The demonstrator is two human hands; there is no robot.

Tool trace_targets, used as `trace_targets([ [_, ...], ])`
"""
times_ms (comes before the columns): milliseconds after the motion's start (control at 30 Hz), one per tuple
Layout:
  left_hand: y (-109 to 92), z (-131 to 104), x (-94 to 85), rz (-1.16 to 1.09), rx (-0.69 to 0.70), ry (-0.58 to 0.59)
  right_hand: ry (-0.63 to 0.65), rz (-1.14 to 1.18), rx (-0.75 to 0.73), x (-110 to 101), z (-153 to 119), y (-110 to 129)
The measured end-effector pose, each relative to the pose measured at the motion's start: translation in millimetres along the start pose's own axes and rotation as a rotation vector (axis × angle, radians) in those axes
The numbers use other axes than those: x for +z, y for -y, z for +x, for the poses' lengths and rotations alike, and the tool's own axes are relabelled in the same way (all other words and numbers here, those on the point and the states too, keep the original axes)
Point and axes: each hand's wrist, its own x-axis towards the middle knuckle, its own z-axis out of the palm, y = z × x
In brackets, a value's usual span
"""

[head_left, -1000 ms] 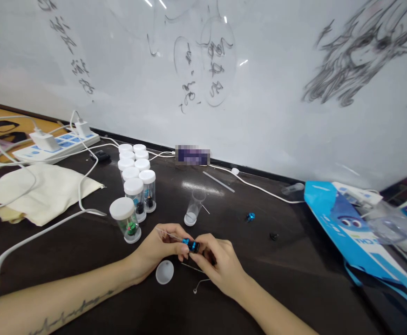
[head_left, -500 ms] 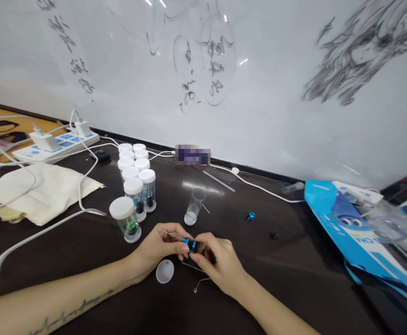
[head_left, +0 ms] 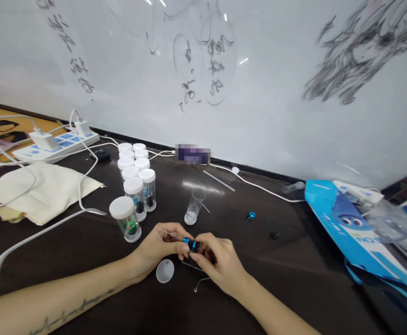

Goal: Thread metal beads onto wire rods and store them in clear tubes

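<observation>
A small blue and black part (head_left: 191,244) is pinched between both hands low in the middle of the view. My left hand (head_left: 165,244) grips its blue end, and a thin rod (head_left: 168,232) sticks out toward the upper left from those fingers. At the black end, my right hand (head_left: 217,260) has its thumb and fingers closed on the same part. Below my left hand lies a white lid (head_left: 165,271). A thin wire with a small loop (head_left: 195,289) shows beside my right hand. An open clear tube (head_left: 194,207) stands beyond the hands.
Several white-capped clear jars (head_left: 121,208) stand at the left, behind them a power strip (head_left: 58,144) with white cables. Cream cloth (head_left: 39,190) lies far left. Right of the hands are a blue piece (head_left: 250,215) and a black piece (head_left: 274,235); a blue bag (head_left: 346,223) is further right.
</observation>
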Motion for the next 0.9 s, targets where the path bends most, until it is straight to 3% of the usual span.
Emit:
trace_targets([
  [900, -0.3, 0.1, 0.7, -0.002, -0.003, -0.009, 0.007, 0.002, 0.007, -0.3, 0.8, 0.2],
])
